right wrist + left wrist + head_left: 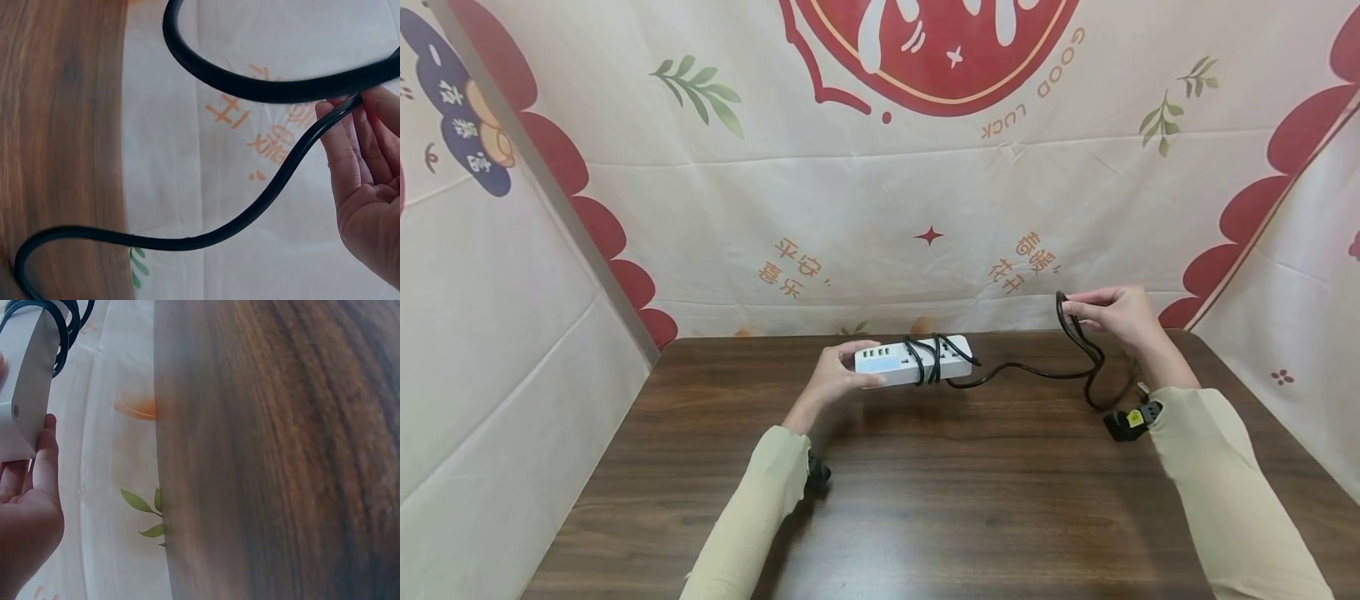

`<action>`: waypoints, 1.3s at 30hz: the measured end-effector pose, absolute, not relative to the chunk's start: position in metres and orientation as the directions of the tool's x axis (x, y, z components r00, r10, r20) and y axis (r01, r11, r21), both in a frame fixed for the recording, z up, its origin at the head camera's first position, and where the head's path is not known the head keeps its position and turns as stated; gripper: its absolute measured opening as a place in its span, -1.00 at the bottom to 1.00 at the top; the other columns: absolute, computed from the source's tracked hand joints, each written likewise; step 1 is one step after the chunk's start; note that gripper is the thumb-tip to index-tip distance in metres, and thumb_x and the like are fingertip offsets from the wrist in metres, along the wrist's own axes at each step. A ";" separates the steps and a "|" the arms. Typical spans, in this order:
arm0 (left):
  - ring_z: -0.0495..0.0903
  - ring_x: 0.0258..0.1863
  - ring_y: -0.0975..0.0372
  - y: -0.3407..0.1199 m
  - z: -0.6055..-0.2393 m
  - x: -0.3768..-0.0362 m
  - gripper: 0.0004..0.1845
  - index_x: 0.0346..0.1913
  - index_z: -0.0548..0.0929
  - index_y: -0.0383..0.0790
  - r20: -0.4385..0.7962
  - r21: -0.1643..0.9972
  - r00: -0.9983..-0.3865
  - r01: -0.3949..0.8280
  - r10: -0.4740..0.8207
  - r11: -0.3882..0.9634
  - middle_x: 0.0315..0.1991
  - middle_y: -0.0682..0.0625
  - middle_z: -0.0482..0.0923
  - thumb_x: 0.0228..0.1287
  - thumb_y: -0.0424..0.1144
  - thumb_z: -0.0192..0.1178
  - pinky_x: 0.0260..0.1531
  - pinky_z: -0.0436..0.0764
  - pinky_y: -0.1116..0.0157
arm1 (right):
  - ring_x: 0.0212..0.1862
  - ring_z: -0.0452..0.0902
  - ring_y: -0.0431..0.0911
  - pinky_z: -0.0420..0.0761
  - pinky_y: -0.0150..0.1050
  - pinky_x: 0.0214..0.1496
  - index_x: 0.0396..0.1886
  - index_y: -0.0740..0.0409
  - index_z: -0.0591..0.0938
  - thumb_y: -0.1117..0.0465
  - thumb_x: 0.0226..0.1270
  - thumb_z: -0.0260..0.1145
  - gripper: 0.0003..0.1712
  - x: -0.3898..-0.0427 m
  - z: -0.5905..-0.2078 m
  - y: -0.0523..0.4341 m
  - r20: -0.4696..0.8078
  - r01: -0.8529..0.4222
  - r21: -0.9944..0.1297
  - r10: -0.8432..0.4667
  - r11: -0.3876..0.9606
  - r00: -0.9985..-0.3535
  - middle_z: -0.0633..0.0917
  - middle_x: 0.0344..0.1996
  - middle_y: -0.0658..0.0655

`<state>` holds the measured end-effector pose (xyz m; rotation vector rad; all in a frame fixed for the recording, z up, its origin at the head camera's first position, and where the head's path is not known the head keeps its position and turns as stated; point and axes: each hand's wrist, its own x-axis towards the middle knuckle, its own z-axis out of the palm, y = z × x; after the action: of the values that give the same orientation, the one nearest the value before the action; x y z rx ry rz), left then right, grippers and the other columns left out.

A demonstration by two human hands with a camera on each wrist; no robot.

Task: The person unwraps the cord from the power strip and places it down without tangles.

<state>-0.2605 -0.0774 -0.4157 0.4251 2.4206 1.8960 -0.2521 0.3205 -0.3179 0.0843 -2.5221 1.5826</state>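
Note:
A white power strip [889,364] with a row of USB ports and a pale blue label is held at its left end by my left hand [835,375], thumb in front and fingers behind. Several turns of its black cord [935,358] wrap around the strip's right half. From there the cord runs rightward to my right hand [1116,315], which pinches a loop of it between thumb and fingers. In the right wrist view, two stretches of cord [250,219] meet at the right hand [369,187]. The left wrist view shows the strip's end [28,412] above the left palm [28,519].
The brown wooden table [970,500] lies beneath both hands. A printed cloth [880,192] hangs behind its far edge, with more cloth at both sides. A black wrist camera [1126,423] sits below the right hand, close to the dangling cord.

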 end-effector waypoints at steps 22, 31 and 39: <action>0.48 -0.25 0.22 -0.078 -0.384 -0.241 -0.45 0.00 0.57 -0.35 0.144 0.952 -0.948 0.211 0.285 0.221 -0.07 -0.19 0.57 -0.20 -0.40 0.43 -0.25 0.43 0.36 | -0.43 0.55 -0.39 0.55 -0.38 -0.41 -0.25 0.16 0.70 -0.04 0.05 0.37 -0.61 -0.248 -0.343 0.337 0.083 -0.067 -0.786 -0.002 0.615 -0.997 0.71 -0.57 -0.09; 0.47 -0.23 0.20 -0.078 -0.384 -0.241 -0.43 0.01 0.57 -0.33 0.131 0.952 -0.948 0.202 0.290 0.232 -0.05 -0.19 0.56 -0.20 -0.38 0.44 -0.23 0.42 0.36 | -0.42 0.53 -0.39 0.54 -0.36 -0.43 -0.25 0.32 0.68 -0.01 0.08 0.36 -0.54 -0.246 -0.355 0.349 0.091 -0.066 -0.747 0.004 0.662 -0.996 0.72 -0.52 0.03; 0.47 -0.23 0.22 -0.077 -0.384 -0.241 -0.43 0.02 0.56 -0.34 0.133 0.954 -0.946 0.204 0.295 0.222 -0.05 -0.19 0.56 -0.20 -0.39 0.44 -0.23 0.42 0.36 | -0.44 0.51 -0.39 0.53 -0.37 -0.43 -0.20 0.31 0.67 -0.11 0.03 0.36 -0.44 -0.243 -0.363 0.361 0.026 0.036 -0.735 0.080 0.678 -0.996 0.72 -0.50 0.01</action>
<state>-0.2412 -0.0767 -0.3840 0.4901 2.3952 1.8496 -0.2433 0.3611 -0.3632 -0.0978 -2.8257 1.2356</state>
